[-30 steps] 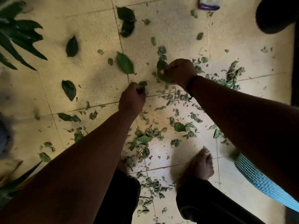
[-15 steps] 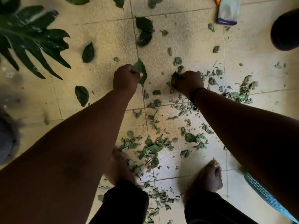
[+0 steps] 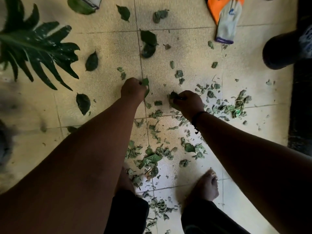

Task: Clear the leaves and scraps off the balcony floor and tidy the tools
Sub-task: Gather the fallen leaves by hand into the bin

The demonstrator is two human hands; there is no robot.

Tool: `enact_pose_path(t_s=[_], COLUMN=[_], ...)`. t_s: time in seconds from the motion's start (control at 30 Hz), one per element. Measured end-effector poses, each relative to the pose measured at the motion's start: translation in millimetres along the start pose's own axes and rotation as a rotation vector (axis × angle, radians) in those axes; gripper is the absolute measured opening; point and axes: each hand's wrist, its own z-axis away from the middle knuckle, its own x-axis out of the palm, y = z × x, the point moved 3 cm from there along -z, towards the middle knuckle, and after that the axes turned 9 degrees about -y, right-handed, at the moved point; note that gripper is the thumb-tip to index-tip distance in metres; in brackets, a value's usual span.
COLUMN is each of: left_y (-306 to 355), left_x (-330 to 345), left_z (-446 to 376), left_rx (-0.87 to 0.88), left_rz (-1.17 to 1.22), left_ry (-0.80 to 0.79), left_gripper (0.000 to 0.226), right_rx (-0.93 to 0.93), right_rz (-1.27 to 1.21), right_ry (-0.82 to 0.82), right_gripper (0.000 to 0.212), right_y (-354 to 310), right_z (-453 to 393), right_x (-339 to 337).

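Green leaves and torn scraps point(image 3: 152, 159) litter the pale tiled balcony floor point(image 3: 194, 53). My left hand point(image 3: 132, 88) is low over the tiles with its fingers curled round a green leaf point(image 3: 145, 81) that sticks out past the knuckles. My right hand point(image 3: 187, 102) grips a bunch of leaf pieces point(image 3: 172, 97) just to the right. Whole dark leaves point(image 3: 92, 61) lie to the left, with another point(image 3: 83, 103) nearer and a pair point(image 3: 148, 43) straight ahead. A denser scrap pile point(image 3: 236, 107) sits at the right.
An orange and grey work glove point(image 3: 226, 19) lies at the top right. A large potted plant frond point(image 3: 33, 48) overhangs the left side. A dark round object point(image 3: 283, 49) and a dark edge point(image 3: 300, 98) stand at the right. My bare feet point(image 3: 205, 188) stand among the scraps.
The view has shifted forward, bringing the glove into sight. My left hand took up a large leaf from the floor. My right hand still holds its bunch.
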Motion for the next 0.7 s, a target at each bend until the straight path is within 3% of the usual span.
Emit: enact_pose_path(t_s=[0.1, 0.2, 0.33, 0.4, 0.43, 0.5, 0.57, 0.67, 0.7], left_y=[-8, -14, -22, -16, -12, -4, 2, 10, 14], left_x=[-7, -22, -63, -87, -97, -111, -118, -120, -117], left_z=[52, 125, 224, 248, 252, 245, 225, 184, 172], left_rx=[-0.044, -0.118, -0.263, -0.238, -0.205, -0.172, -0.201, -0.235, -0.227], left_rz=[0.295, 0.581, 0.813, 0.871, 0.902, 1.058, 1.175, 1.28, 1.333], left_ry=[-0.066, -0.142, -0.139, -0.19, -0.203, -0.208, -0.216, -0.177, -0.159], left_gripper=[0.024, 0.022, 0.034, 0.012, 0.013, 0.035, 0.032, 0.022, 0.022], right_rx=[0.031, 0.139, 0.172, 0.172, 0.174, 0.146, 0.071, 0.022, -0.042], right_rz=[-0.188, -0.354, -0.359, -0.362, -0.353, -0.243, -0.089, -0.003, 0.127], right_ry=[-0.059, -0.236, -0.457, -0.573, -0.638, -0.741, -0.738, -0.681, -0.679], right_gripper=[0.015, 0.009, 0.015, 0.026, 0.027, 0.021, 0.007, 0.033, 0.033], right_y=[-25, -58, -114, -142, -153, -169, -180, -193, -198], right_z=[32, 78, 155, 181, 185, 185, 165, 115, 94], right_x=[-4, -6, -4, -4, -1, 6, 16, 27, 29])
